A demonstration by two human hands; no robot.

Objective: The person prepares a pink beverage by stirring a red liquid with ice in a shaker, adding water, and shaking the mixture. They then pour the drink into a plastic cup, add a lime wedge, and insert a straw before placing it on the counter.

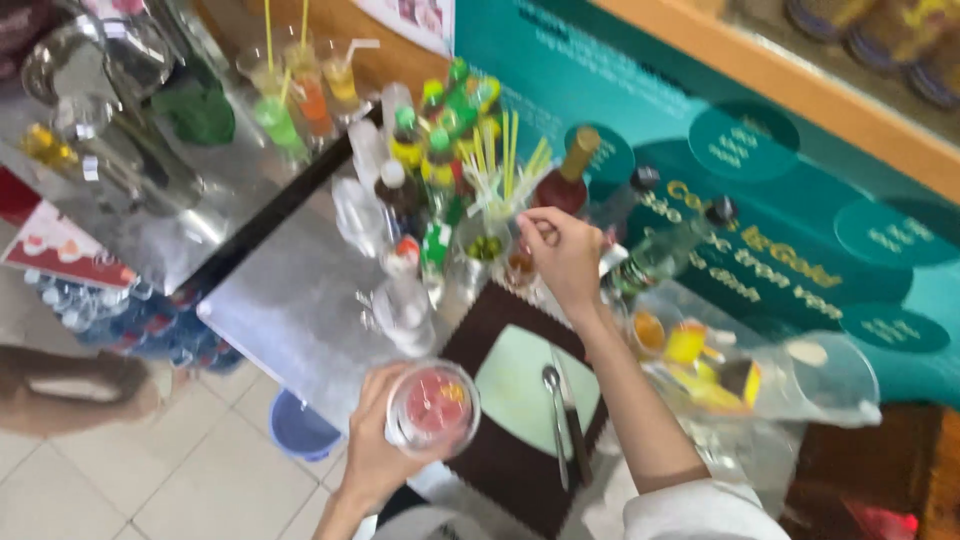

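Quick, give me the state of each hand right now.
Left hand: closed around a clear cup of pink-red drink.
Right hand: fingers pinched by the straws; what it holds cannot be told.

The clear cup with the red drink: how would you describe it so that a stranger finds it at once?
Start at the steel counter and go to its near edge. There the left hand holds a clear plastic cup beside the pale green cutting board. It alone holds red drink and is lifted.
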